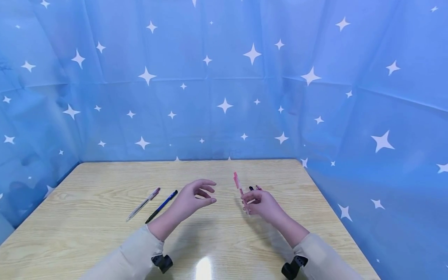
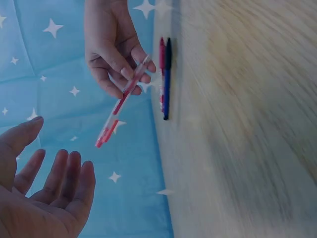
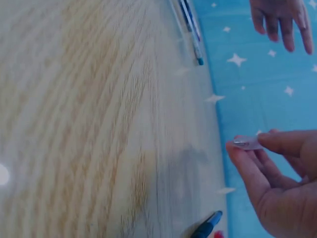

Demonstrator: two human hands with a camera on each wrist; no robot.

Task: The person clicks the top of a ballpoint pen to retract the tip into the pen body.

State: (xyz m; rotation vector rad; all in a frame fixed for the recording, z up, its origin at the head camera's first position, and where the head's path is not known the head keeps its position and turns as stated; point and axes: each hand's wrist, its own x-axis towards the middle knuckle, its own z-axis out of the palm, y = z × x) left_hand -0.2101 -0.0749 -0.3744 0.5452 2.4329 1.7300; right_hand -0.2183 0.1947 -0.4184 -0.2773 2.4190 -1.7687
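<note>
Between thumb and fingertips my right hand (image 1: 261,204) pinches a clear pen with a pink-red cap (image 1: 237,181). It is held above the table, capped end pointing up and away; the left wrist view shows the red refill through the clear barrel (image 2: 124,99). Across from it my left hand (image 1: 196,197) hovers with relaxed, slightly bent fingers and nothing in them. Left of that hand lie a blue pen with black ends (image 1: 162,207) and a clear pen with a reddish end (image 1: 143,204). Behind the right hand, mostly hidden, lie a red pen (image 2: 162,74) and another blue pen (image 2: 167,79).
The wooden table (image 1: 105,237) runs back to a blue curtain with white stars (image 1: 224,77), which also hangs along both sides. Black wrist cameras (image 1: 162,263) sit at both cuffs. A bright light reflection shows near the table's front.
</note>
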